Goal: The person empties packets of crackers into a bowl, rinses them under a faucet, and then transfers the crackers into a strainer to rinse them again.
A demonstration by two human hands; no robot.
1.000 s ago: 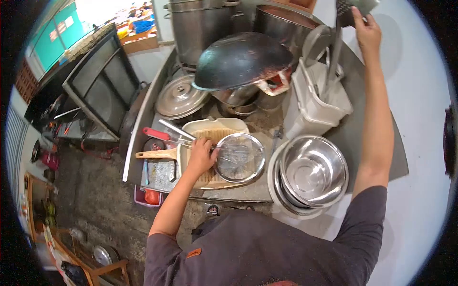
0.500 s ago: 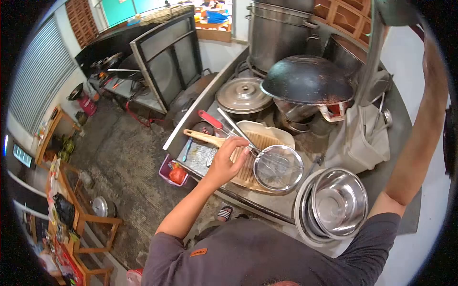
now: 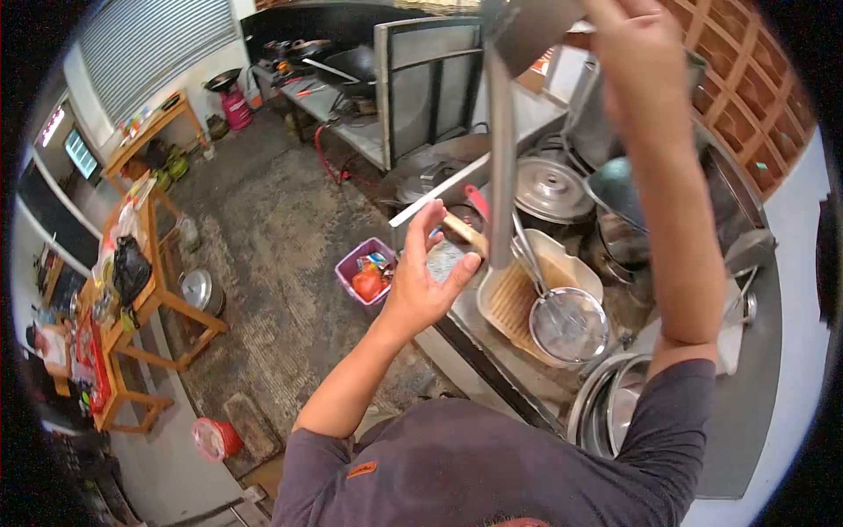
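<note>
My right hand is raised at the top and closed on a large grey metal utensil. Its broad part is up by the fingers, and its long handle hangs down over the counter. Left of the handle's lower end, my left hand is open, its thumb and fingers apart and holding nothing. Below and right of the handle, a round strainer lies on a ribbed beige tray. Partly hidden behind my left hand and the handle are a wooden-handled tool and a red-handled one.
A lidded pot, a dark wok and steel bowls stand on the counter. A purple basket is beyond the counter's left edge. Wooden tables are at left, and a framed panel stands behind.
The view has turned toward the left. My right hand has come from the far upper right to above the counter with the utensil. My left hand has left the strainer's handle area and opened wider.
</note>
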